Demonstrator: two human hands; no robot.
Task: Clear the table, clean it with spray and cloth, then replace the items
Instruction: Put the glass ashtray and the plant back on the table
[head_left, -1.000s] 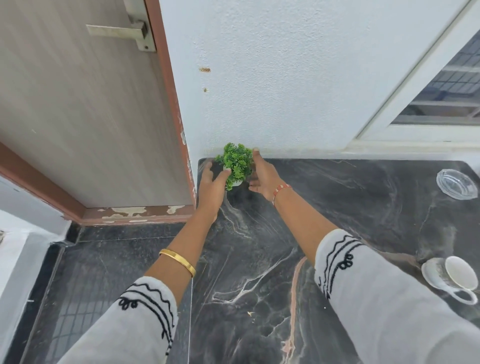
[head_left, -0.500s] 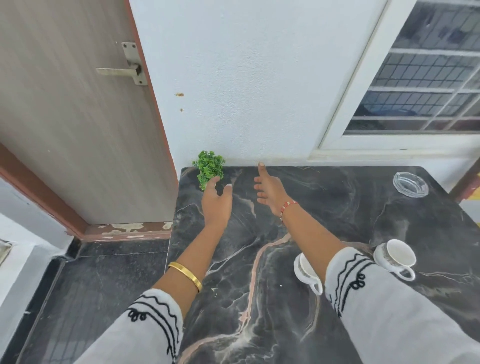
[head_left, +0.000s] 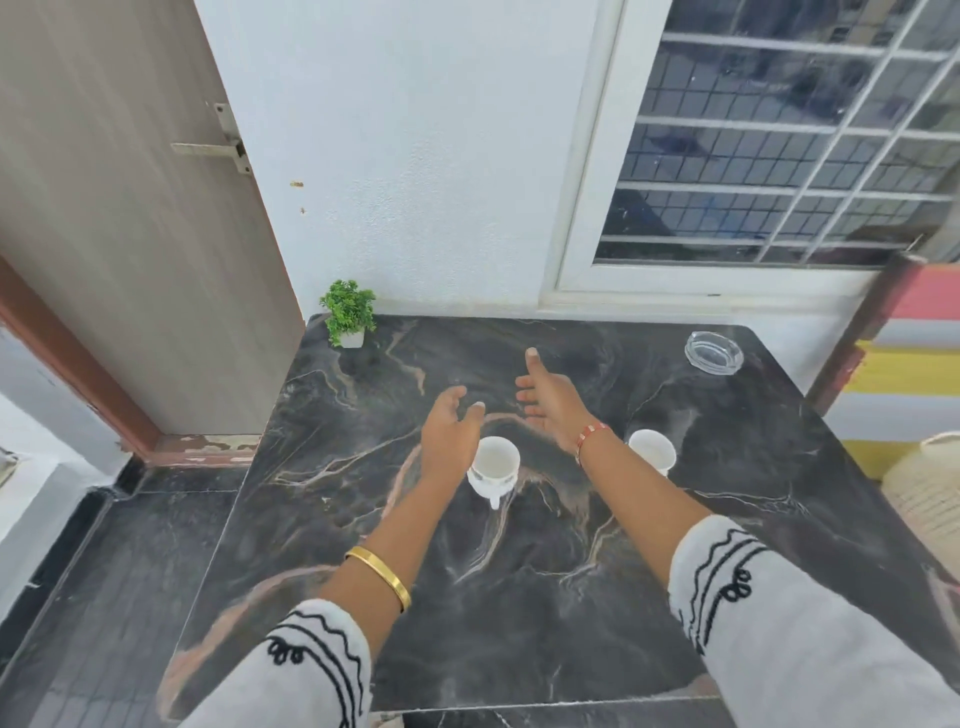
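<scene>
A small green plant in a white pot (head_left: 347, 313) stands alone at the far left corner of the dark marble table (head_left: 519, 597). My left hand (head_left: 450, 439) hovers over the table's middle, fingers relaxed, holding nothing. Facing it, my right hand (head_left: 548, 398) is also empty, with its thumb up. One white cup (head_left: 493, 465) sits on the table just below my left hand, and a second white cup (head_left: 652, 450) shows behind my right forearm. A clear glass ashtray (head_left: 714, 352) lies at the far right corner.
A white wall and a barred window (head_left: 779, 130) back the table. A wooden door (head_left: 114, 218) stands to the left above a dark tiled floor (head_left: 104, 597). A cream woven basket (head_left: 930, 499) and a striped panel are at the right edge.
Both hands let go of the plant, which stays at the far left corner, and drew back toward the table's middle. The view tilted up and back, bringing both cups into sight.
</scene>
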